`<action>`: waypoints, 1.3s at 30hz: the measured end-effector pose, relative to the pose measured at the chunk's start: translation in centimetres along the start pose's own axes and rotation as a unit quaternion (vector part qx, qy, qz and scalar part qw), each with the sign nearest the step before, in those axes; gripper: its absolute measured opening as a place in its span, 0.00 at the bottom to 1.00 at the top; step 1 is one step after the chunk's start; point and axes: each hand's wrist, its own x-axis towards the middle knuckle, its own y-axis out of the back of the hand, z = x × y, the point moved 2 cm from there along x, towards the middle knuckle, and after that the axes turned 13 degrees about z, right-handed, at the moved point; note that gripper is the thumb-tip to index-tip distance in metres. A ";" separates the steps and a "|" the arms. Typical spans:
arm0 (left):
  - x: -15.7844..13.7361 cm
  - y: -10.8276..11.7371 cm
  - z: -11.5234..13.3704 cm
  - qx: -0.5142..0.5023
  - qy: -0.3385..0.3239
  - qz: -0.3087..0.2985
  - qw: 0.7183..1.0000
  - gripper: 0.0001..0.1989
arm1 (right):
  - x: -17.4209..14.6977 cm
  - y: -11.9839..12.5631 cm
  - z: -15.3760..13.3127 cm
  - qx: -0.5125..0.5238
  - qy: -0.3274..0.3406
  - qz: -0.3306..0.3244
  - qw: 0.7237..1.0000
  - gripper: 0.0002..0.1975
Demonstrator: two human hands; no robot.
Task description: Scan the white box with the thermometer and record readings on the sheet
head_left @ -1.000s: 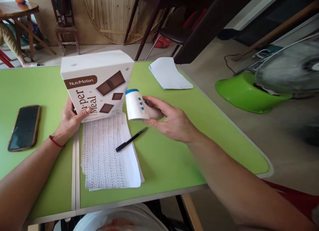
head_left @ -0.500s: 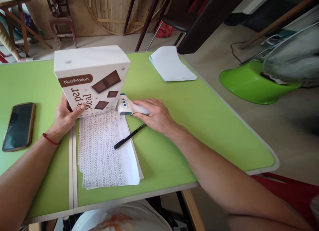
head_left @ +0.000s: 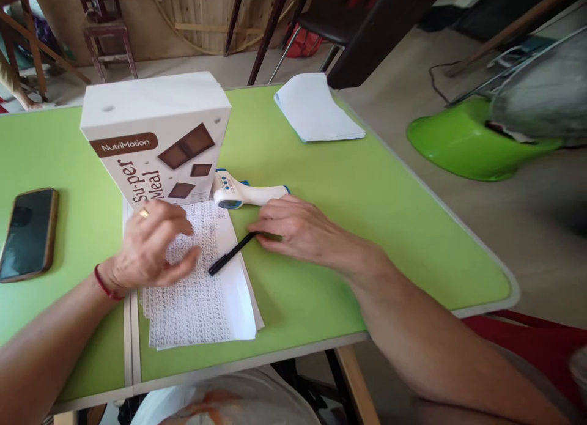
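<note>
My right hand (head_left: 298, 232) pinches the end of a black pen (head_left: 232, 254), whose other end rests over a stack of handwritten paper (head_left: 192, 309). Just beyond that hand, a white and blue infrared thermometer (head_left: 247, 192) lies on the green table (head_left: 321, 278), apart from the fingers. My left hand (head_left: 158, 244) hovers over the paper with its fingers apart and curved, holding nothing. Behind it stands a white NutriMotion box (head_left: 156, 150) with brown chocolate squares printed on its front; the hand covers part of its lower edge.
A phone (head_left: 30, 232) lies at the left of the table. Folded white sheets (head_left: 316, 110) lie near the far right edge. On the floor are a green plastic stool (head_left: 458, 140) and a wooden chair (head_left: 107, 40). A white bin (head_left: 224, 400) stands below the front edge.
My left hand has let go of the box and moved right, over the paper. My right hand has released the thermometer, come nearer and taken hold of the pen's end.
</note>
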 end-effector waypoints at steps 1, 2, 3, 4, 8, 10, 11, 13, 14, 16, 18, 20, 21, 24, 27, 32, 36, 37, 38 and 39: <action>-0.1 -0.5 0.7 0.004 -0.050 -0.051 0.997 0.09 | -0.1 0.1 0.2 0.000 0.006 0.000 1.000 0.07; -0.2 -0.9 1.2 0.014 -0.085 -0.089 0.992 0.08 | -0.2 0.3 0.5 0.006 0.006 0.010 1.000 0.08; -0.3 -1.1 1.5 0.028 -0.115 -0.104 0.988 0.08 | -0.2 0.6 0.8 0.015 -0.003 0.030 0.999 0.08; -0.4 -1.3 1.7 0.032 -0.111 -0.117 0.986 0.09 | -0.3 1.1 1.1 0.025 -0.018 0.063 0.998 0.08; -1.0 -2.0 1.7 0.007 -0.072 -0.193 0.978 0.27 | -0.3 2.9 1.3 0.125 -0.131 0.267 0.947 0.05; -1.4 -2.5 1.6 0.015 -0.074 -0.243 0.967 0.38 | -0.1 2.9 0.5 0.215 -0.220 0.352 0.884 0.03; -1.6 -2.7 1.6 0.028 -0.074 -0.260 0.962 0.42 | 0.1 2.6 -0.1 0.261 -0.252 0.380 0.851 0.04; -2.0 -3.0 1.7 0.058 -0.072 -0.282 0.955 0.44 | 0.7 1.4 -1.3 0.337 -0.298 0.377 0.810 0.03; -2.1 -3.1 1.7 0.069 -0.071 -0.284 0.954 0.43 | 1.0 0.7 -1.9 0.361 -0.321 0.358 0.799 0.02; -2.3 -3.2 1.8 0.081 -0.067 -0.284 0.953 0.42 | 1.4 -0.8 -2.5 0.392 -0.357 0.307 0.791 0.01; -2.3 -3.3 1.9 0.086 -0.064 -0.283 0.953 0.42 | 1.6 -2.0 -2.6 0.404 -0.376 0.264 0.791 0.02; -2.4 -3.3 1.9 0.089 -0.061 -0.284 0.953 0.41 | 1.7 -3.0 -2.3 0.406 -0.380 0.242 0.795 0.01; -2.4 -3.4 1.9 0.090 -0.060 -0.282 0.953 0.41 | 1.7 -3.3 -2.1 0.403 -0.379 0.238 0.798 0.01; -2.4 -3.5 1.8 0.087 -0.052 -0.269 0.958 0.41 | 1.8 -3.8 -1.5 0.366 -0.373 0.243 0.817 0.03; -2.4 -3.6 1.8 0.074 -0.057 -0.257 0.962 0.40 | 2.0 -3.7 -1.4 0.306 -0.350 0.259 0.847 0.06; -2.3 -3.6 1.9 0.101 -0.076 -0.262 0.957 0.41 | 2.0 -3.6 -1.5 0.277 -0.308 0.254 0.874 0.07; -2.3 -3.5 2.0 0.121 -0.079 -0.273 0.951 0.42 | 1.9 -3.9 -1.5 0.279 -0.293 0.245 0.881 0.07; -2.3 -3.5 2.0 0.123 -0.079 -0.276 0.950 0.42 | 1.9 -4.0 -1.5 0.282 -0.288 0.243 0.882 0.07; -2.3 -3.5 2.0 0.124 -0.079 -0.277 0.950 0.42 | 1.9 -4.0 -1.6 0.286 -0.284 0.241 0.883 0.07; -2.3 -3.6 2.0 0.124 -0.078 -0.278 0.949 0.41 | 1.9 -4.0 -1.5 0.290 -0.282 0.239 0.883 0.07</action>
